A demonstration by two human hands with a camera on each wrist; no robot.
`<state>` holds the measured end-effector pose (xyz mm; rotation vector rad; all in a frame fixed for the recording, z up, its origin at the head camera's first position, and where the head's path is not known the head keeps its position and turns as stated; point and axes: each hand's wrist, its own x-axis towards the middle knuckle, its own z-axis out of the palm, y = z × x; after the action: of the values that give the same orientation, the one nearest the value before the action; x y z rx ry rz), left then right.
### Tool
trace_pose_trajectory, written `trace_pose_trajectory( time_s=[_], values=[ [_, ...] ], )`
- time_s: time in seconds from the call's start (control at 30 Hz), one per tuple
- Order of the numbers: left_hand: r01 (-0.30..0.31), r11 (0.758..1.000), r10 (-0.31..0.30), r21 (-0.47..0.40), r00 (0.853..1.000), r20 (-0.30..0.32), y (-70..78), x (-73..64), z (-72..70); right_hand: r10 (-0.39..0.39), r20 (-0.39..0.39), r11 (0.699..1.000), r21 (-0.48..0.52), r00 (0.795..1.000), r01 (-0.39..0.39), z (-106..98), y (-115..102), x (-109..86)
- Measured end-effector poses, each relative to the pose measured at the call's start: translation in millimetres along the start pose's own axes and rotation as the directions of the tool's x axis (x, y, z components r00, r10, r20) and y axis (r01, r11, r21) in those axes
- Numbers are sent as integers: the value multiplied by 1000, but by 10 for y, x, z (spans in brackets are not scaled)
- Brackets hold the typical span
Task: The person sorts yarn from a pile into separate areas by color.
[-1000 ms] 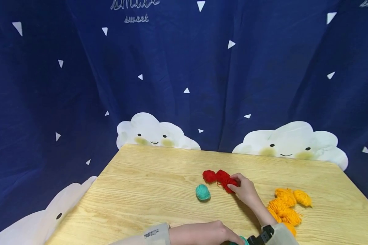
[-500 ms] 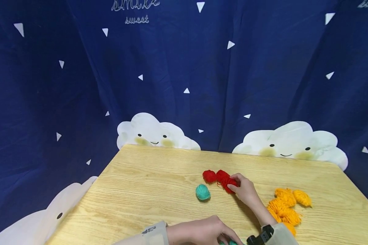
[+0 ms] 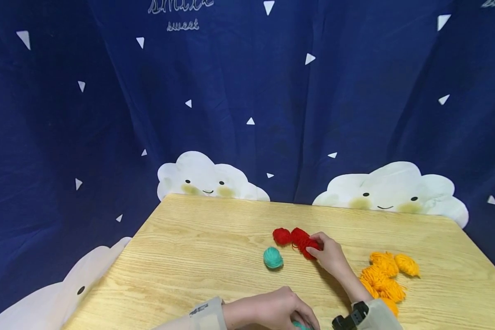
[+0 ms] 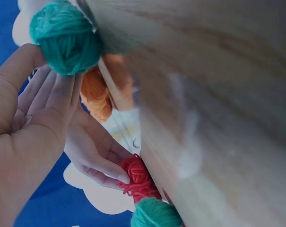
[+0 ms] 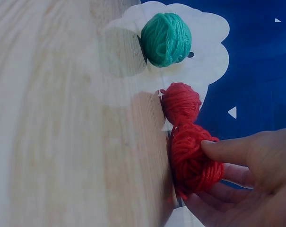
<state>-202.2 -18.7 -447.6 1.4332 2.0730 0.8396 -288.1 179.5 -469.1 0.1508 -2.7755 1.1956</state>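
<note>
My left hand (image 3: pixel 272 309) is low in the head view and holds a teal yarn ball (image 4: pixel 67 38) between thumb and fingertips. Only a bit of that ball shows in the head view. My right hand (image 3: pixel 332 256) pinches a red yarn ball (image 5: pixel 197 161) on the table, thumb on one side and fingers on the other. Touching it, farther left, is more red yarn (image 3: pixel 299 236), and a smaller red ball (image 3: pixel 282 236) lies at the end of the row. A second teal yarn ball (image 3: pixel 273 258) sits just in front of the red ones.
Several orange-yellow yarn balls (image 3: pixel 381 277) lie bunched on the right of the wooden table (image 3: pixel 189 247), beside my right forearm. A dark blue curtain (image 3: pixel 247 91) with clouds and triangles hangs behind the table and at its left side.
My left hand has shifted a little to the left, carrying the teal yarn ball away from the right wrist. My right hand keeps its place on the red yarn ball.
</note>
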Motion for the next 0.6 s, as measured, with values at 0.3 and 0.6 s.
trace_pose_trajectory(
  time_s=[0.3,0.6],
  values=[
    [67,971,-84,-229,994,-67,-12,-15,-38,-4,-3,1000,-8,1000,4,2,-7,6],
    [70,963,-114,-260,980,-161,-91,-101,-146,-9,-14,1000,-19,1000,9,13,-1,16]
  ],
)
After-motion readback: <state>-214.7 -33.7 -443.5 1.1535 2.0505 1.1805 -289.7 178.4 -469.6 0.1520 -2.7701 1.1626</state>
